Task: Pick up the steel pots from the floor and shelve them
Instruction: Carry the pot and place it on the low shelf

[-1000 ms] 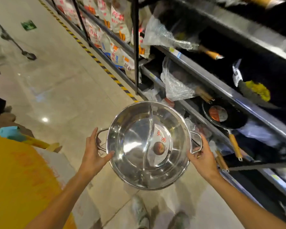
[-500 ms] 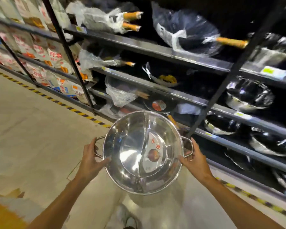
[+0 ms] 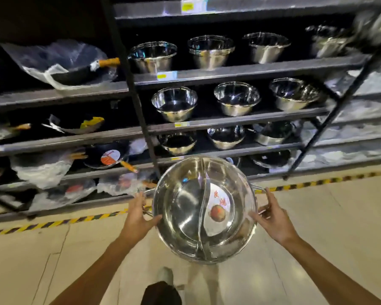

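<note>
I hold a wide steel pot [image 3: 185, 219] in the air in front of me, above the floor. It has a curved divider down the middle and a round paper label in its right half. My left hand [image 3: 136, 214] grips its left side handle and my right hand [image 3: 273, 219] grips its right side handle. Straight ahead stands a dark metal shelf unit [image 3: 229, 71] whose tiers carry several steel bowls [image 3: 174, 104].
The left bay of the shelves holds several plastic-wrapped woks and pans [image 3: 70, 69] with wooden handles. A slanted black upright post [image 3: 132, 91] divides the bays. Yellow-black hazard tape [image 3: 53, 223] lines the tiled floor along the shelf base. My shoe [image 3: 165, 275] shows below the pot.
My view has swung right along the shelves, from the wok bay to the bay of steel bowls. The pot stays held by both handles in front of me.
</note>
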The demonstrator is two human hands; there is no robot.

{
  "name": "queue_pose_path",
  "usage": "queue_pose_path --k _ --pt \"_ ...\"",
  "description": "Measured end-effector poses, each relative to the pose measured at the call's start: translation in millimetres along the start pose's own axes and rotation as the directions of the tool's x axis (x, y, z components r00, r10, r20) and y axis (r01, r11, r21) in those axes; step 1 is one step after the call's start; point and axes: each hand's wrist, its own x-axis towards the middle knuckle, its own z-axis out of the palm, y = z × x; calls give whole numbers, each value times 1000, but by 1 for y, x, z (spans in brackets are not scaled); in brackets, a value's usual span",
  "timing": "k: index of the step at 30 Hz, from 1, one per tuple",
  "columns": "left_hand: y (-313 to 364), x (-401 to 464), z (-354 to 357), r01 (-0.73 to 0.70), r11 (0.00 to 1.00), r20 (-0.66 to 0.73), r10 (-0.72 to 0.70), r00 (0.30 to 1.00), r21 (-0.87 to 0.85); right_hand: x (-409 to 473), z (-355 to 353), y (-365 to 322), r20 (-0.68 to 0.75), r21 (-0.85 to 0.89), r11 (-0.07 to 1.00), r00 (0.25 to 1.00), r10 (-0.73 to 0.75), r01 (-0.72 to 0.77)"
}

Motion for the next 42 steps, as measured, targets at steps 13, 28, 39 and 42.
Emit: queue_pose_path --k 13,28,39,42 --pt "20 162 73 25 1000 96 -23 995 -14 152 -24 19 39 -52 994 994 102 -99" --pt "9 206 91 346 936 -188 -351 917 -61 372 39 -7 481 -97 992 876 -20 76" --pt "25 139 243 690 607 -338 -794 505 -394 484 114 41 793 -82 989 609 -10 124" --pt "6 134 303 710 581 -370 -810 455 -398 506 144 89 801 -107 989 598 24 104"
